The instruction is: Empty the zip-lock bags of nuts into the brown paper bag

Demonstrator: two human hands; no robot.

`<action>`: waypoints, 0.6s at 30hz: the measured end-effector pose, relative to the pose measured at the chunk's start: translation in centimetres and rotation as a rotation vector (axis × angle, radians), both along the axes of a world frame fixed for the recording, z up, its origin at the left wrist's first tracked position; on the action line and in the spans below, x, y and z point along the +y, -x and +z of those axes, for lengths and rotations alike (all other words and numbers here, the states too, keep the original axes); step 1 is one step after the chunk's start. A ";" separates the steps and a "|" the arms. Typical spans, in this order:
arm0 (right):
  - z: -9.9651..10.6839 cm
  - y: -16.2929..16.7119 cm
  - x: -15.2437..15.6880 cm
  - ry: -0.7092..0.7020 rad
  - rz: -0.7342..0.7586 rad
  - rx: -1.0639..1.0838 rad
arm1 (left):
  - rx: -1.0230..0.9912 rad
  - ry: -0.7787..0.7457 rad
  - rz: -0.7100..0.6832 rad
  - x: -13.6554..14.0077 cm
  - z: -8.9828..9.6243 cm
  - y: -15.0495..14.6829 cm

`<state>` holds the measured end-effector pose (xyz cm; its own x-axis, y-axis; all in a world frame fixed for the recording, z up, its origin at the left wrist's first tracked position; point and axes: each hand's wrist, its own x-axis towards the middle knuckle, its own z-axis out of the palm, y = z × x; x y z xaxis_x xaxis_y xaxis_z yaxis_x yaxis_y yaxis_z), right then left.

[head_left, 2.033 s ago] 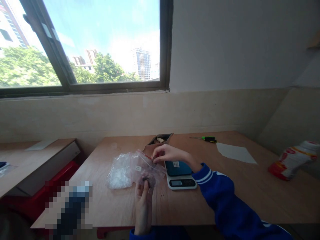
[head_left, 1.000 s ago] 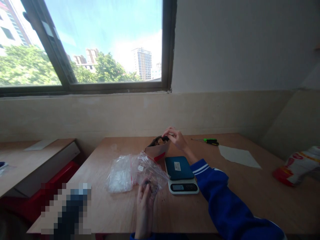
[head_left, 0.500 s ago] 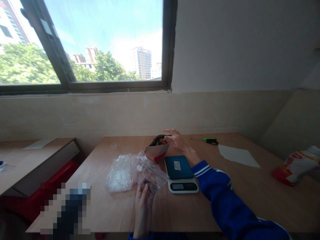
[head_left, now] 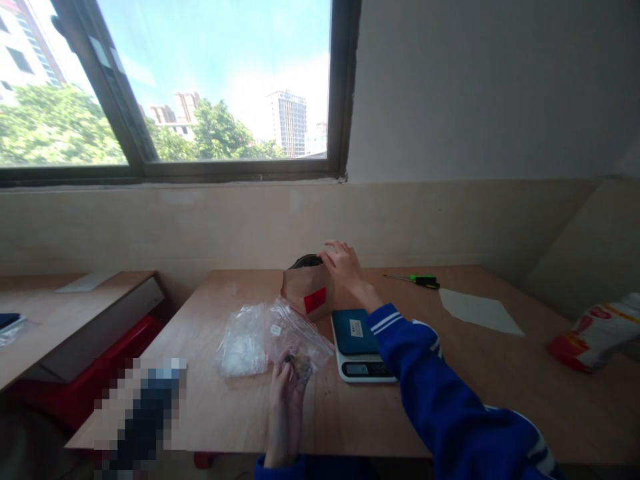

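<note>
My left hand is closed on a clear zip bag with a small white label. Brownish pieces show at the bag's lower end by my fingers; their kind I cannot make out. Behind it a brown paper pouch with a red label stands upright, its dark mouth open at the top. My right hand is at the pouch's upper right rim, thumb against the edge and some fingers raised. Below my right wrist lies a kitchen scale with a blue top and a dark display.
Several clear plastic bags lie left of my left hand. A green and black screwdriver and a white sheet of paper are at the back right. A white and red container lies at the right. Another table stands left.
The paper pouch has gone from leaning toward me to standing upright, with my right hand rising at its rim. My left hand still holds the zip bag.
</note>
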<state>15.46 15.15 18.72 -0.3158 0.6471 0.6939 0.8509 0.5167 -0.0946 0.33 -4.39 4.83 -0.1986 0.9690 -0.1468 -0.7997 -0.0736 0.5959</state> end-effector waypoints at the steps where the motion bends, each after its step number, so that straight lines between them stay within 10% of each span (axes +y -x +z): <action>1: -0.6 0.0 -0.7 -0.037 0.008 0.092 | -0.002 -0.013 -0.004 0.0 0.0 0.0; 13: -4.7 -1.2 -8.4 -0.114 0.042 0.542 | -0.074 -0.167 -0.070 1.8 2.4 -2.4; 18: -3.4 -1.4 -11.9 0.041 0.430 0.542 | -0.043 -0.209 -0.118 1.9 3.3 -2.8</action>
<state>16.87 3.26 15.32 -0.1662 0.5714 0.8037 0.3988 0.7844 -0.4751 3.08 -2.47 8.17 -0.0804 0.9953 0.0536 -0.8344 -0.0966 0.5427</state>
